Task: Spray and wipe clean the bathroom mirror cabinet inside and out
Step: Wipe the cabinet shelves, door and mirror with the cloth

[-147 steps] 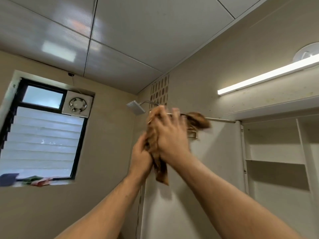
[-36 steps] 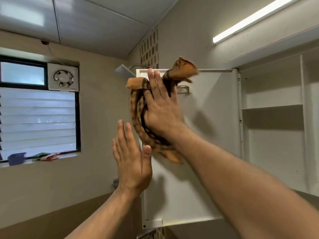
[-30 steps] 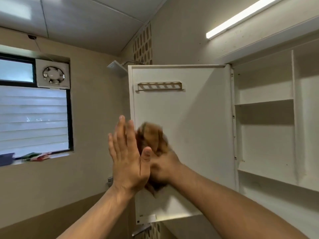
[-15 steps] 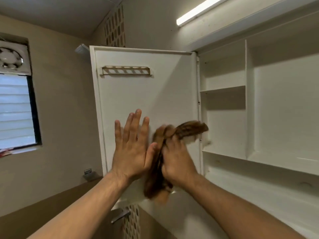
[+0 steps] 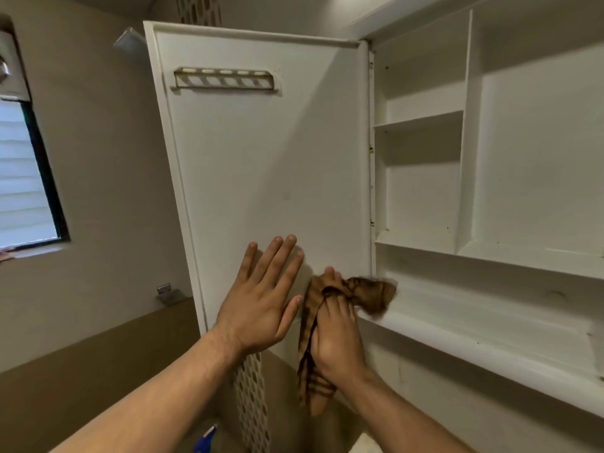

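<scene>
In the head view, the white open door of the mirror cabinet [image 5: 261, 165] fills the middle of the frame, its plain inner face turned toward the camera. A narrow slotted metal rack [image 5: 225, 80] is fixed across the door near its top.

The left hand [image 5: 261, 299] lies flat against the lower part of the door, below the centre of the frame. Its fingers are straight and spread, and it holds nothing.

Just to its right, the right hand [image 5: 336, 338] is curled round a brown cloth with dark checked stripes [image 5: 369, 294]. It presses the cloth at the door's lower hinge-side corner. One blurred end of the cloth reaches over the cabinet's bottom shelf [image 5: 474, 325], and the other end hangs down below the hand.

The white cabinet interior [image 5: 510, 165] takes up the right side of the frame. An upright divider splits it, with short shelves on the left part.

At the left edge is a window with a dark frame and frosted louvres [image 5: 23, 178]. A strip of perforated patterned tile [image 5: 251, 403] shows below the door. A small blue object [image 5: 206, 441], too cut off to identify, sits at the bottom edge.
</scene>
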